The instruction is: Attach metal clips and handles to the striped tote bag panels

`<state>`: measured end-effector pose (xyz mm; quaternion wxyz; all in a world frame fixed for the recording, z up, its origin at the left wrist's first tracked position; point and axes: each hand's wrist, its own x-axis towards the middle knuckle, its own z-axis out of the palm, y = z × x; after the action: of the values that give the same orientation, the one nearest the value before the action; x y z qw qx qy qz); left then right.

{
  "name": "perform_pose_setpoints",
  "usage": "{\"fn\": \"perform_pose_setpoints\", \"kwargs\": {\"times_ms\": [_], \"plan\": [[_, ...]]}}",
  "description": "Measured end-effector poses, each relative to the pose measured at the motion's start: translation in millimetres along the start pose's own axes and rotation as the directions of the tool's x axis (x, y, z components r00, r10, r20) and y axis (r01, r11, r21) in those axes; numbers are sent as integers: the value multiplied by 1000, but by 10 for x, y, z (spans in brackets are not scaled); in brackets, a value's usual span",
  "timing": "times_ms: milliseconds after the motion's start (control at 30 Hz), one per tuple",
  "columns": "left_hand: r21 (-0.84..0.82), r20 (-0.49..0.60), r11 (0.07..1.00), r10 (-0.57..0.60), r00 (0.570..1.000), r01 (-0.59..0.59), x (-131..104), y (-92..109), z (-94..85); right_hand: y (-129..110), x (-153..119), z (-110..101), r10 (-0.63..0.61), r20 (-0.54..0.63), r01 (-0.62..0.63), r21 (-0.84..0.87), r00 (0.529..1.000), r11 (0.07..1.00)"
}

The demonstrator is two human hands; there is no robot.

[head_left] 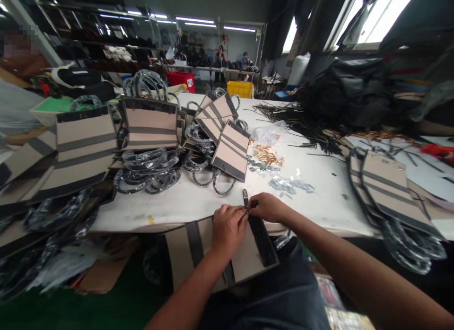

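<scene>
A beige panel with dark stripes lies across the lap, its upper edge against the table. My left hand rests on the panel's upper part, fingers bent together near a small dark strap. My right hand is closed in a pinch at the panel's black end band, on a small dark piece. The fingertips of both hands almost meet there. Just above them a short black strap with a metal end points away. What my left fingers hold is hidden.
Striped panels with plastic-wrapped handles are piled at the left; more lie right. Gold-coloured pieces and small grey pieces are scattered mid-table. Black strips lie behind. A yellow crate and people are farther back.
</scene>
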<state>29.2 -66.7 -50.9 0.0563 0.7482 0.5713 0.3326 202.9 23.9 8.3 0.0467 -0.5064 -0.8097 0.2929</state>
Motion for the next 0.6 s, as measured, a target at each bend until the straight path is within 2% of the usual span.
{"fn": "perform_pose_setpoints", "kwargs": {"times_ms": [200,400,600], "plan": [[-10,-34,998,58,998,-59,54,-68,8,-3,11,-32,-14,28,12,83,1000,997],[-82,-31,996,36,999,-38,64,-109,44,14,43,-107,-31,90,14,183,995,983],[-172,-12,985,21,1000,-23,49,-128,55,28,58,-94,-8,128,-23,237,992,971]]}}
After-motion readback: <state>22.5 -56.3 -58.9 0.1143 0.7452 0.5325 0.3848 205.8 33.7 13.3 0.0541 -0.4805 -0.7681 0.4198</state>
